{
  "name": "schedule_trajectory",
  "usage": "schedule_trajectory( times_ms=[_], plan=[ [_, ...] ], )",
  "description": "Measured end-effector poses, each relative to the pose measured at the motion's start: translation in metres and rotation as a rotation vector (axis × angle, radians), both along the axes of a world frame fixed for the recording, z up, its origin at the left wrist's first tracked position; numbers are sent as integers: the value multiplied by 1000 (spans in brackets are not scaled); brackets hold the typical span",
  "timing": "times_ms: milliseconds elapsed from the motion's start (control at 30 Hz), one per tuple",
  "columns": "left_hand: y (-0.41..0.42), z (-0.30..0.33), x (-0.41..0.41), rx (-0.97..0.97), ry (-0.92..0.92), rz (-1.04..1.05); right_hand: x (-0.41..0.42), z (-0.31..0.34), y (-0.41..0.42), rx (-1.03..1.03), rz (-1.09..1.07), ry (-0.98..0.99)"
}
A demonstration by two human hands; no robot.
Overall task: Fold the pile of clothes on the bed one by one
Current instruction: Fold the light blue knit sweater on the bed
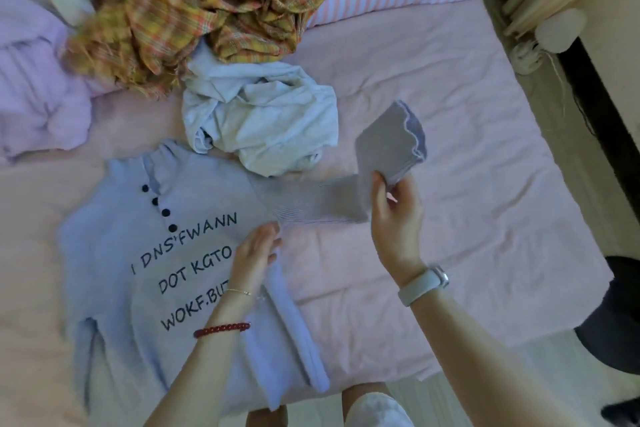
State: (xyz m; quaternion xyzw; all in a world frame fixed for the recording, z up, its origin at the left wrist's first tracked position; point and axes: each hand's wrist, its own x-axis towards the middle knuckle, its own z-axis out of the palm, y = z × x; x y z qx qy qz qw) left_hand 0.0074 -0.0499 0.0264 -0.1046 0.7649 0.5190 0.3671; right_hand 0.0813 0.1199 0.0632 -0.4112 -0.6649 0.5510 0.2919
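Blue top (149,253) spread flat on the pink bed (467,149), black lettering facing up. Left hand (254,253) pressing down flat with straight fingers near the right armpit. Right hand (394,215) pinching the striped sleeve (388,153), lifted off the sheet. Rest of the pile (214,0) bunched up behind.

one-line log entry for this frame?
stage: folding printed top | left hand: flat on body | right hand: grips sleeve, lifted | pile: unfolded

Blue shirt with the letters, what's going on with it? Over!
Left hand flat, pressing blue shirt down. Right hand pinching its striped sleeve, lifted off bed. Crumpled pale garment touching the shirt's shoulder.
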Motion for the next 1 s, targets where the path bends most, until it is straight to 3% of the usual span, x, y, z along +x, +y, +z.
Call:
schedule_trajectory(
  times_ms=[133,200,267,333,467,600,667,767,833,900,1000],
  plan=[
    [-102,39,-37,198,-131,328,-38,22,-101,235,424,35],
    [-159,48,-54,299,-181,481,-55,23,-158,252,668,39],
    [-209,46,-68,345,-215,600,-65,11,-211,199,937,-62],
    [-246,30,-75,256,-250,608,-66,-7,-249,180,1099,-233],
    [-282,-16,-78,-110,-270,412,-42,-35,-271,116,981,-480],
    [-278,-39,-79,-569,270,26,-17,-56,-250,151,688,-654],
    [-268,-39,-81,-720,422,-100,-20,-64,-234,256,613,-705],
    [-258,-48,-92,-784,581,-488,-43,-74,-212,417,570,-716],
    [-255,-62,-103,-812,588,-663,-60,-78,-200,485,585,-723],
    [-255,-72,-112,-851,551,-721,-76,-81,-187,521,636,-735],
    [-265,-81,-114,-769,608,-629,-99,-82,-163,545,726,-780]
  ],
)
